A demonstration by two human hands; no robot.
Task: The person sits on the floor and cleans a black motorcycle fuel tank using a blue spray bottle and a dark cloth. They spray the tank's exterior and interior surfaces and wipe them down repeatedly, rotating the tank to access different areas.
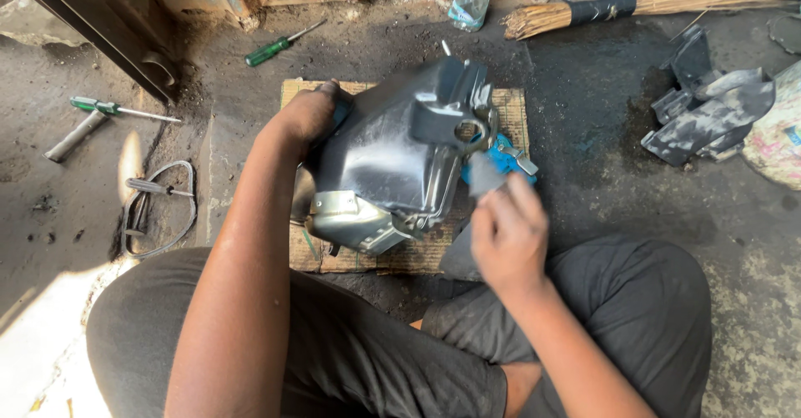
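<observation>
A dark grey metal tank-like part (392, 155) rests tilted on a woven mat (513, 113) in front of my crossed legs. My left hand (309, 113) grips its upper left edge and steadies it. My right hand (509, 234) is closed on a small grey sheet of abrasive paper (482, 176), pressed against the part's right side. A blue cloth with a small metal piece (509, 158) lies just behind that hand, beside the part.
A green-handled screwdriver (275, 47) lies behind the mat. Another screwdriver (117, 109), a metal rod (73, 136) and a wire loop (158, 209) sit at the left. A broom (651, 1) and a plastic bottle (470, 1) lean at the wall. Dark panels (709, 105) are piled at the right.
</observation>
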